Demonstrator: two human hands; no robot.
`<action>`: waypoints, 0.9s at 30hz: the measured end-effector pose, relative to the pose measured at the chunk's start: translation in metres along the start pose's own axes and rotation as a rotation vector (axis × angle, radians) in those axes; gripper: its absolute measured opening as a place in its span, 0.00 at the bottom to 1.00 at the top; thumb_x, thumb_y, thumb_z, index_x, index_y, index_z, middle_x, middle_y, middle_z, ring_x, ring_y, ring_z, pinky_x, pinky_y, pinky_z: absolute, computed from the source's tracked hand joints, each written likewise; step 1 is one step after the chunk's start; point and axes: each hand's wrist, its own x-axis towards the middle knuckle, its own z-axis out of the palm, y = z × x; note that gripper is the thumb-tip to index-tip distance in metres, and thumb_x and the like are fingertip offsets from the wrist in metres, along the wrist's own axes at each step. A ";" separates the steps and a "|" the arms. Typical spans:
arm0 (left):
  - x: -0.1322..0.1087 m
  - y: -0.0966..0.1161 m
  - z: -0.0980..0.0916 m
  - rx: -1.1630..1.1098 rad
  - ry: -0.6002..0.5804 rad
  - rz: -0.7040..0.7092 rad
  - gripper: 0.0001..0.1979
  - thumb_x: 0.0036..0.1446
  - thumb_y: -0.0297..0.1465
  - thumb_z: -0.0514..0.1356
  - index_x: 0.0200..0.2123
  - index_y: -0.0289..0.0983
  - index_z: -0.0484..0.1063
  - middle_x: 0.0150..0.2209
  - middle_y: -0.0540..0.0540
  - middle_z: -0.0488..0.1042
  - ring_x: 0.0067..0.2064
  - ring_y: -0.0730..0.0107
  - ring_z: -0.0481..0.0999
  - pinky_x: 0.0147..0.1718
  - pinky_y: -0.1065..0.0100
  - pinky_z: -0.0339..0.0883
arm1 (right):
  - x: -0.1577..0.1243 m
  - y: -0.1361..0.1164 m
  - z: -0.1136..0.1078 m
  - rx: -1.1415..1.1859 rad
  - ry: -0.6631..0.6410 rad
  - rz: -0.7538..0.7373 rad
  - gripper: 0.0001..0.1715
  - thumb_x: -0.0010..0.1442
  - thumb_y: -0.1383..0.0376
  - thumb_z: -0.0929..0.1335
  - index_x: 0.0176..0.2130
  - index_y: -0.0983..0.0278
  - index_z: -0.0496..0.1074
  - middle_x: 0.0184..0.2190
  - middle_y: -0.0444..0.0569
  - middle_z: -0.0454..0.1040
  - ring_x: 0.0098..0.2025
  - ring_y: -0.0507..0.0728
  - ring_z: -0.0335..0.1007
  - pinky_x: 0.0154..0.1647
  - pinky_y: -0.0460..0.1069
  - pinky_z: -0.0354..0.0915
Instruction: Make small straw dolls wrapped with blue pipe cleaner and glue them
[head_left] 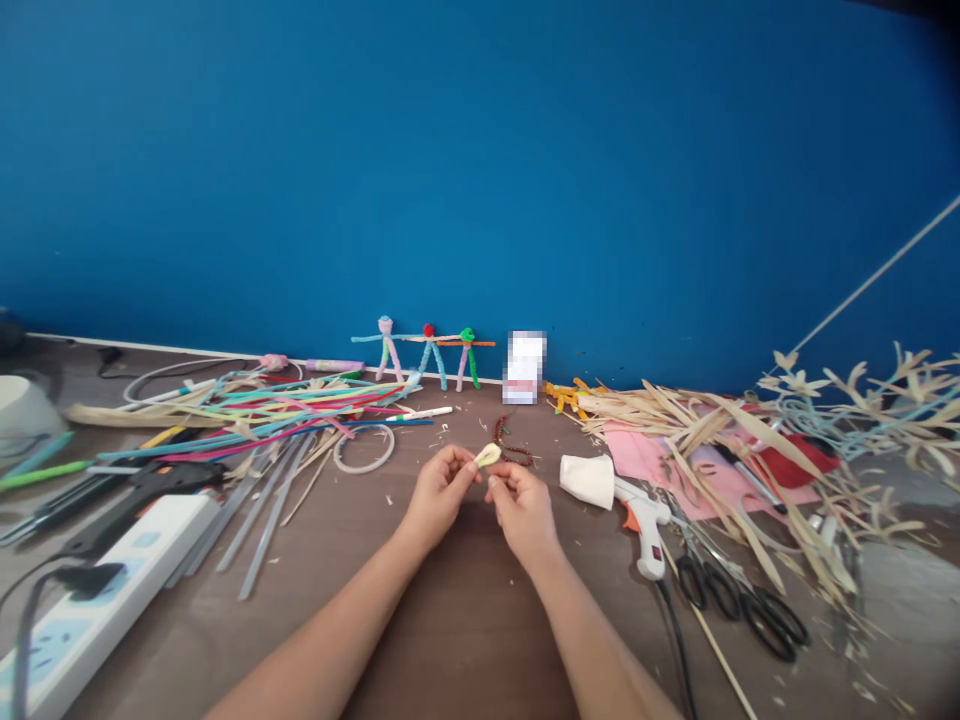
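The left hand (437, 497) pinches a yellow loop (490, 455); whether the right hand (525, 507) grips, I cannot tell. Fuzzy figures (430, 343) stand at eleven o'clock.

Has a white power strip (154, 560) well left of the left hand (435, 500), a pale ring (391, 446) near its left side, three fuzzy figures (430, 354) beyond it before a blue wall (480, 180), and a pink sheet (634, 458) right of the right hand (525, 512).

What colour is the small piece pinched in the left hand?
The small piece is pale yellow; the head view shows it best.
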 end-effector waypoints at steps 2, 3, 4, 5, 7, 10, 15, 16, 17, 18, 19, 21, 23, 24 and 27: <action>0.003 0.000 -0.002 -0.076 0.045 -0.023 0.08 0.50 0.33 0.56 0.27 0.35 0.61 0.21 0.54 0.66 0.16 0.85 0.54 0.14 0.79 0.47 | 0.001 0.002 -0.002 0.026 -0.025 0.060 0.13 0.50 0.64 0.61 0.35 0.68 0.67 0.20 0.43 0.68 0.16 0.48 0.61 0.18 0.44 0.58; 0.004 0.000 -0.003 -0.115 0.074 -0.029 0.08 0.49 0.33 0.56 0.27 0.35 0.60 0.20 0.55 0.66 0.16 0.85 0.54 0.14 0.79 0.46 | 0.002 0.002 -0.004 0.045 -0.035 0.079 0.13 0.50 0.63 0.61 0.36 0.68 0.67 0.20 0.43 0.68 0.16 0.48 0.61 0.18 0.44 0.58; 0.006 0.000 -0.005 -0.150 0.104 -0.031 0.08 0.48 0.33 0.57 0.27 0.35 0.60 0.20 0.55 0.65 0.15 0.85 0.53 0.14 0.79 0.46 | 0.003 0.003 -0.006 0.071 -0.041 0.096 0.14 0.51 0.62 0.61 0.36 0.68 0.67 0.19 0.44 0.69 0.16 0.48 0.62 0.19 0.44 0.59; 0.008 0.000 -0.006 -0.181 0.130 -0.034 0.08 0.48 0.33 0.57 0.27 0.35 0.60 0.20 0.55 0.65 0.15 0.85 0.53 0.13 0.79 0.45 | 0.004 0.003 -0.008 0.106 -0.046 0.117 0.15 0.51 0.61 0.61 0.36 0.69 0.67 0.19 0.44 0.69 0.16 0.48 0.62 0.20 0.44 0.59; 0.010 0.002 -0.008 -0.230 0.151 -0.053 0.09 0.46 0.33 0.58 0.27 0.35 0.60 0.20 0.55 0.66 0.15 0.86 0.53 0.13 0.79 0.45 | 0.006 0.002 -0.013 0.183 -0.065 0.176 0.17 0.52 0.59 0.60 0.36 0.69 0.67 0.19 0.45 0.69 0.15 0.48 0.62 0.18 0.44 0.58; 0.011 0.004 -0.009 -0.286 0.101 -0.116 0.10 0.44 0.33 0.60 0.27 0.35 0.60 0.20 0.54 0.68 0.14 0.86 0.53 0.13 0.79 0.45 | 0.008 -0.002 -0.019 0.250 -0.127 0.226 0.16 0.51 0.59 0.62 0.35 0.69 0.67 0.17 0.43 0.68 0.12 0.44 0.54 0.13 0.41 0.49; 0.010 0.006 -0.007 -0.328 0.049 -0.168 0.12 0.43 0.33 0.61 0.26 0.34 0.60 0.20 0.53 0.68 0.14 0.86 0.54 0.13 0.79 0.44 | 0.008 -0.004 -0.021 0.355 -0.252 0.284 0.13 0.47 0.62 0.65 0.32 0.69 0.69 0.14 0.38 0.62 0.11 0.41 0.43 0.12 0.41 0.36; 0.010 0.006 -0.007 -0.329 0.043 -0.170 0.11 0.43 0.32 0.61 0.26 0.34 0.60 0.20 0.53 0.68 0.14 0.86 0.54 0.13 0.79 0.44 | 0.008 -0.003 -0.021 0.376 -0.260 0.298 0.12 0.47 0.62 0.66 0.32 0.69 0.69 0.14 0.38 0.62 0.11 0.41 0.42 0.12 0.41 0.35; 0.010 0.006 -0.007 -0.330 0.036 -0.172 0.11 0.43 0.32 0.61 0.26 0.34 0.60 0.20 0.53 0.69 0.14 0.86 0.54 0.13 0.79 0.44 | 0.008 -0.003 -0.021 0.392 -0.265 0.309 0.12 0.46 0.62 0.66 0.32 0.69 0.69 0.14 0.38 0.62 0.10 0.41 0.42 0.12 0.41 0.35; 0.010 0.006 -0.008 -0.331 0.031 -0.172 0.11 0.43 0.32 0.61 0.26 0.34 0.60 0.20 0.53 0.69 0.14 0.86 0.54 0.13 0.80 0.45 | 0.008 -0.002 -0.021 0.405 -0.268 0.319 0.12 0.46 0.63 0.66 0.32 0.68 0.69 0.14 0.38 0.62 0.10 0.41 0.42 0.12 0.41 0.34; 0.010 0.005 -0.008 -0.330 0.027 -0.171 0.11 0.44 0.32 0.61 0.25 0.34 0.60 0.20 0.53 0.69 0.14 0.86 0.54 0.13 0.80 0.45 | 0.009 -0.002 -0.021 0.416 -0.272 0.327 0.12 0.46 0.63 0.66 0.32 0.68 0.69 0.14 0.38 0.62 0.10 0.41 0.42 0.12 0.41 0.35; 0.010 0.005 -0.008 -0.329 0.015 -0.171 0.11 0.44 0.32 0.60 0.25 0.35 0.60 0.20 0.53 0.69 0.14 0.86 0.54 0.12 0.80 0.45 | 0.009 -0.002 -0.022 0.436 -0.283 0.342 0.12 0.46 0.63 0.67 0.31 0.68 0.69 0.14 0.38 0.62 0.10 0.41 0.43 0.12 0.41 0.35; 0.010 0.005 -0.008 -0.326 0.004 -0.175 0.10 0.44 0.32 0.60 0.25 0.35 0.60 0.20 0.53 0.69 0.14 0.86 0.54 0.12 0.80 0.45 | 0.009 -0.003 -0.024 0.452 -0.301 0.358 0.12 0.45 0.62 0.67 0.31 0.68 0.69 0.14 0.38 0.63 0.10 0.41 0.45 0.12 0.41 0.36; 0.010 0.005 -0.008 -0.325 0.002 -0.178 0.11 0.44 0.32 0.60 0.25 0.35 0.60 0.20 0.53 0.69 0.14 0.86 0.54 0.12 0.80 0.45 | 0.009 -0.003 -0.024 0.455 -0.310 0.364 0.13 0.45 0.62 0.67 0.31 0.68 0.69 0.14 0.38 0.63 0.11 0.42 0.45 0.12 0.41 0.37; 0.009 0.006 -0.009 -0.321 -0.005 -0.182 0.11 0.44 0.32 0.60 0.25 0.35 0.59 0.20 0.53 0.69 0.14 0.86 0.54 0.12 0.80 0.44 | 0.010 -0.004 -0.025 0.444 -0.323 0.368 0.13 0.45 0.62 0.67 0.31 0.68 0.68 0.14 0.39 0.64 0.11 0.42 0.47 0.12 0.41 0.38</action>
